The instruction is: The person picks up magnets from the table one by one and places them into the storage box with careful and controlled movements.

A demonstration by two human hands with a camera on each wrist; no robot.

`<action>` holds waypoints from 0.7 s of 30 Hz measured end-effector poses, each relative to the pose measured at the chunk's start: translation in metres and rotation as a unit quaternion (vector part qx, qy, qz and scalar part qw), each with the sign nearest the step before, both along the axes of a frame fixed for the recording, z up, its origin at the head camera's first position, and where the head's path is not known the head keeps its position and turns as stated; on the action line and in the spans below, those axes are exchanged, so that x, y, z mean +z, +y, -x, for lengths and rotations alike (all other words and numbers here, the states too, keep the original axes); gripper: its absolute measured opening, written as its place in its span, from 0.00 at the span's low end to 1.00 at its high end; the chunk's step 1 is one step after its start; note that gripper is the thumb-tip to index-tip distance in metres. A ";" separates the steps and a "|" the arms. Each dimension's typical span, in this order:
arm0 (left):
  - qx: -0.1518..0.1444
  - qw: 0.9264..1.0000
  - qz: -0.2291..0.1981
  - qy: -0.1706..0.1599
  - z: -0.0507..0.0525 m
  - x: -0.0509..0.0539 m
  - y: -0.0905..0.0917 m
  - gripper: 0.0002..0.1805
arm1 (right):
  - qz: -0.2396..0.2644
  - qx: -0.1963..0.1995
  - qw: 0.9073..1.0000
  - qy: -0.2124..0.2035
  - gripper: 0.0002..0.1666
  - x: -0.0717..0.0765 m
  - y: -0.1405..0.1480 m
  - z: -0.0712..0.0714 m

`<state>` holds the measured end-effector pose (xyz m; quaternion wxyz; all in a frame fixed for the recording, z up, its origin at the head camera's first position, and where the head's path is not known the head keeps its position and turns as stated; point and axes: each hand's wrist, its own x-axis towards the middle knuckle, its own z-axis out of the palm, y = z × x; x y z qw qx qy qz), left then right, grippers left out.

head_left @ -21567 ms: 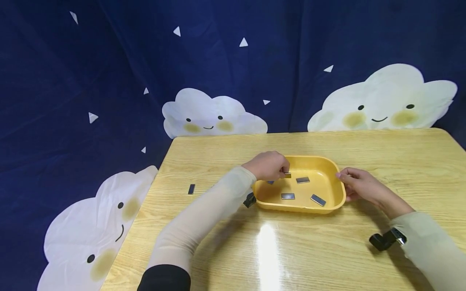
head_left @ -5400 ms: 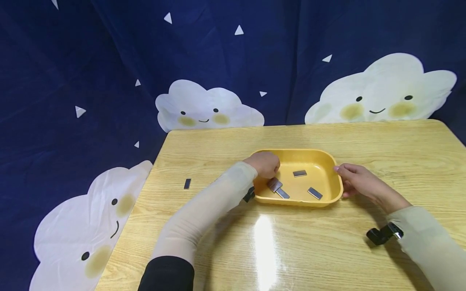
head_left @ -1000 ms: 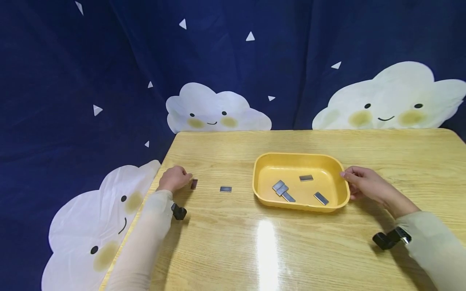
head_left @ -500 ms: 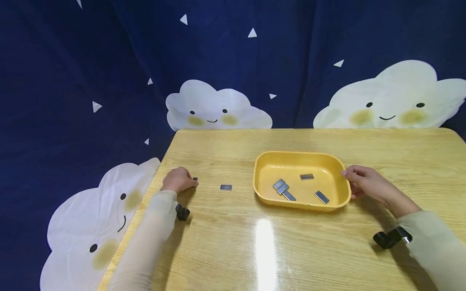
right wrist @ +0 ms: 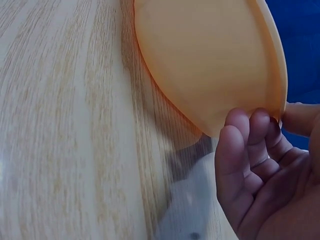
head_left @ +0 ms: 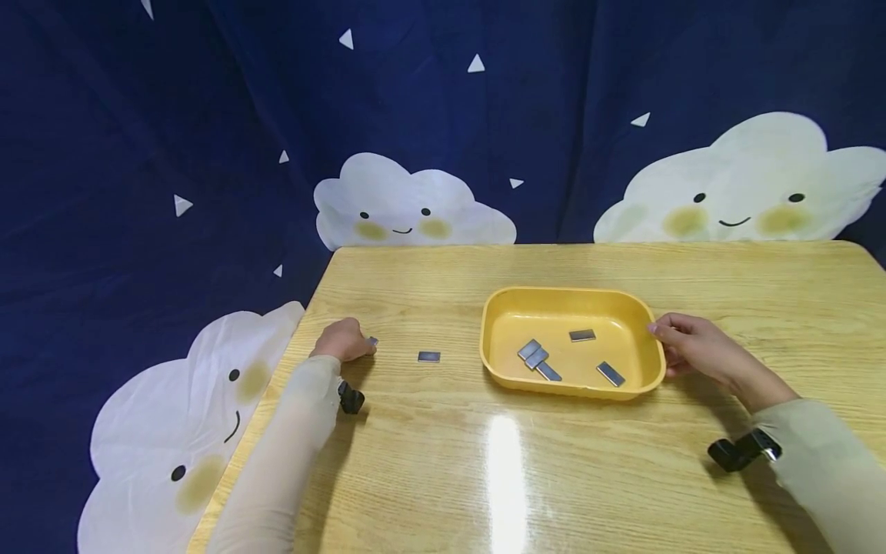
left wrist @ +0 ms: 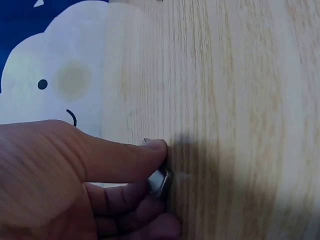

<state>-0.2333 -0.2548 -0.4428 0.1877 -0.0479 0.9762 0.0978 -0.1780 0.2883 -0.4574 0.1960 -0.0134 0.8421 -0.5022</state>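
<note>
At the table's left side, my left hand point(head_left: 344, 340) pinches a small flat grey metal block point(head_left: 373, 341) low over the tabletop. In the left wrist view the thumb lies above the metal block point(left wrist: 160, 183) and the curled fingers below it. A similar block point(head_left: 429, 357) lies flat on the table to the right of that hand. My right hand point(head_left: 706, 355) grips the right rim of a yellow plastic tray point(head_left: 500, 317). The right wrist view shows its fingers point(right wrist: 232, 150) against the tray's outer wall point(right wrist: 210, 65), the thumb over the rim.
Inside the tray, three blocks point(head_left: 536, 358) touch in a slanting row at the left. Another block point(head_left: 582, 335) lies near the back, and one more point(head_left: 611, 374) at the front right. A blue cloud-patterned curtain point(head_left: 415, 92) hangs behind and left of the wooden table point(head_left: 429, 446).
Over the last second my left hand has moved slightly right and taken hold of the leftmost block. Earlier it was inside the tray, where three blocks now touch. The right hand keeps the rim.
</note>
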 end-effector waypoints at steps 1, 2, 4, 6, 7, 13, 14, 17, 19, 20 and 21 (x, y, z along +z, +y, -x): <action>0.000 1.000 0.001 0.000 0.000 0.000 0.000 0.14 | 0.001 0.000 1.000 0.000 0.22 0.000 0.000 0.000; 0.002 1.000 0.001 0.003 0.000 0.000 0.001 0.14 | 0.002 0.000 1.000 0.000 0.22 0.001 0.000 0.000; 0.001 1.000 -0.005 0.009 0.000 0.000 0.000 0.13 | 0.005 0.000 1.000 0.000 0.22 0.001 0.000 0.000; -0.002 1.000 -0.018 0.019 -0.001 0.000 -0.001 0.10 | 0.006 0.000 1.000 -0.001 0.22 0.002 0.000 0.000; -0.004 0.999 -0.025 0.024 -0.001 -0.001 -0.001 0.09 | 0.005 -0.001 1.000 -0.003 0.23 0.002 0.000 -0.001; -0.026 0.997 -0.053 0.043 -0.002 -0.005 -0.005 0.06 | 0.002 -0.002 1.000 -0.008 0.23 -0.001 0.001 -0.002; -0.029 0.997 -0.054 0.046 -0.002 -0.006 -0.006 0.06 | 0.003 -0.002 1.000 -0.007 0.23 -0.001 0.001 -0.002; -0.036 0.996 -0.058 0.053 -0.001 -0.007 -0.007 0.06 | 0.001 -0.002 1.000 -0.004 0.22 -0.002 0.001 -0.001; -0.041 0.996 -0.062 0.056 0.000 -0.008 -0.008 0.07 | -0.002 -0.003 1.000 -0.002 0.22 -0.002 0.001 0.000; -0.045 0.995 -0.064 0.057 0.000 -0.008 -0.009 0.07 | -0.004 -0.003 1.000 -0.001 0.22 -0.002 0.001 0.001; -0.050 0.995 -0.066 0.058 0.000 -0.007 -0.009 0.07 | -0.005 -0.002 1.000 0.001 0.22 -0.002 0.001 0.001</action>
